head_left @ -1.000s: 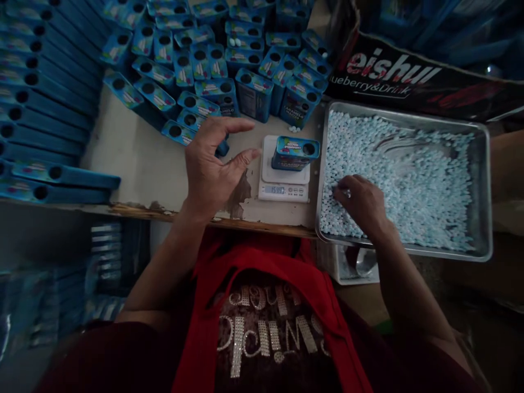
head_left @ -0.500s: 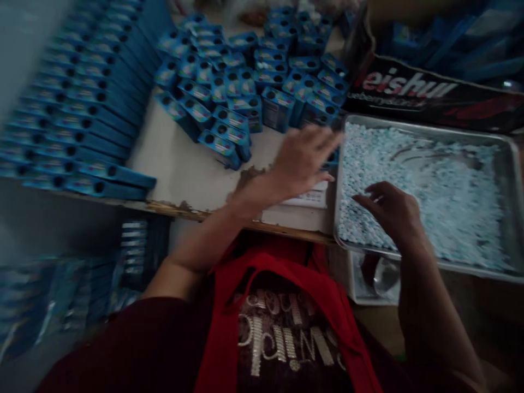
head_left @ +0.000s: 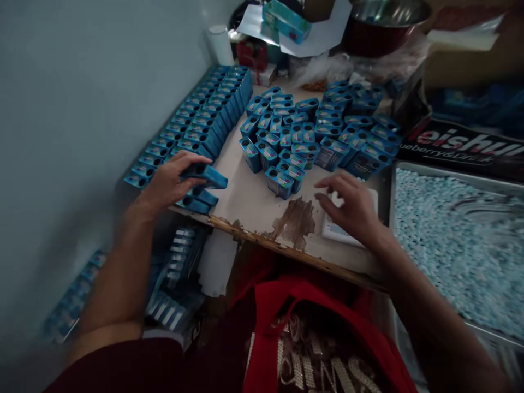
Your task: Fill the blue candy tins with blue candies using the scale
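Note:
At the left, my left hand (head_left: 172, 177) grips a blue box (head_left: 210, 176) from the near end of the rows of blue boxes (head_left: 204, 128). My right hand (head_left: 347, 204) hovers over a small white device (head_left: 338, 232) on the table, its thumb and fingers apart with nothing visible between them. A cluster of upright blue boxes (head_left: 284, 136), each with a dark round hole on top, stands mid-table. To the right lies a metal tray (head_left: 392, 202) spread with small pale blue and white pieces (head_left: 446, 240).
A black printed carton (head_left: 462, 147) stands behind the tray. Farther back are a metal bowl (head_left: 385, 27), a white cup (head_left: 221, 45) and plastic bags. The table's worn wooden edge (head_left: 262, 237) runs in front. More packs (head_left: 180, 256) lie below the table at left.
The view has swung left. My left hand has moved from near the tray to the rows and taken hold of a box. My right hand has left the tray and is over the white device.

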`<state>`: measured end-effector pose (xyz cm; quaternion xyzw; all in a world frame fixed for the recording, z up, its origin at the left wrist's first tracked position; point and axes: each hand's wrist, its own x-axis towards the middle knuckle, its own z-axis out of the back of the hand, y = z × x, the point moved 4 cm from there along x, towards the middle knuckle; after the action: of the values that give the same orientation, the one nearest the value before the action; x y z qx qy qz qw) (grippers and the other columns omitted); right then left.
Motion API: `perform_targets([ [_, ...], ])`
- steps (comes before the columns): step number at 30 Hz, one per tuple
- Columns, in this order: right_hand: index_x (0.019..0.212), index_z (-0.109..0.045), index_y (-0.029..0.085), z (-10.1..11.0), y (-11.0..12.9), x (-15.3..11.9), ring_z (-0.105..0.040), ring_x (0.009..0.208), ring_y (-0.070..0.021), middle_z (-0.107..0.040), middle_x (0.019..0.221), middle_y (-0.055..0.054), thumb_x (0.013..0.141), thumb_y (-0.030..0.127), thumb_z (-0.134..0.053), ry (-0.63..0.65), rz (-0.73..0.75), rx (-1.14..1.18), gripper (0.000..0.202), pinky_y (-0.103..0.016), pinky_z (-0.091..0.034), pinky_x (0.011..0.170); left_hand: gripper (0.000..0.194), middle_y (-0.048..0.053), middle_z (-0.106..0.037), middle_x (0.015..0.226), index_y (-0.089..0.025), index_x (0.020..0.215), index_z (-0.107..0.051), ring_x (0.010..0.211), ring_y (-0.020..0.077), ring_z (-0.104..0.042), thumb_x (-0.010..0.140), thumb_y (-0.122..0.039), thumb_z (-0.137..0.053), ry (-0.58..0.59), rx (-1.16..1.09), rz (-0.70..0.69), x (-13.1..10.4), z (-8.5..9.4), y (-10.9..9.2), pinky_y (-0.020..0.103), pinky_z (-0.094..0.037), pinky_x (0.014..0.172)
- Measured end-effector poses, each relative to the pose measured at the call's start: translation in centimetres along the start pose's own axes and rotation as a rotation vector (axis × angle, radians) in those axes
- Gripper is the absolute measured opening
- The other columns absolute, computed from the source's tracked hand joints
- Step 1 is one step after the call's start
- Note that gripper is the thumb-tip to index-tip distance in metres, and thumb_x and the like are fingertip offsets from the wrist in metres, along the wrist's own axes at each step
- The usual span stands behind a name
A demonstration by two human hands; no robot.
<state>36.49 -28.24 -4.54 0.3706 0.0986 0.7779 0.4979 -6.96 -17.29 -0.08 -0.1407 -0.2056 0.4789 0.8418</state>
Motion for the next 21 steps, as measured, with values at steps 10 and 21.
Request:
perform_targets([
  [10,0.119,-0.091,0.016,-9.8,4.0,8.8,-0.069,0.122,-0.0388,-0.079,0.127,-0.021,0.117,0.037,-0.084,0.386,-0.120,-0.560,0.022,-0.047,-0.052,0.099,0.058,0.022,-0.076,0.156,-0.022,0.160,-0.078,0.151,0.0474,-0.070,0.116,-0.053,-0.054,0.096,0.253,-0.010,-1.4,-6.9,3.9,0.076,-0.041,0.141],
  [21,0.114,-0.097,0.023,-5.0,7.6,7.7,-0.080,0.091,-0.0313,-0.091,0.103,-0.013,0.112,0.014,-0.073,0.654,-0.407,-0.564,0.025,-0.038,-0.044,0.074,0.025,0.008,-0.082,0.128,-0.036,0.126,-0.076,0.141,0.0496,-0.074,0.116,-0.053,-0.061,0.024,0.247,0.006,-1.4,-6.2,3.5,0.078,-0.051,0.131],
])
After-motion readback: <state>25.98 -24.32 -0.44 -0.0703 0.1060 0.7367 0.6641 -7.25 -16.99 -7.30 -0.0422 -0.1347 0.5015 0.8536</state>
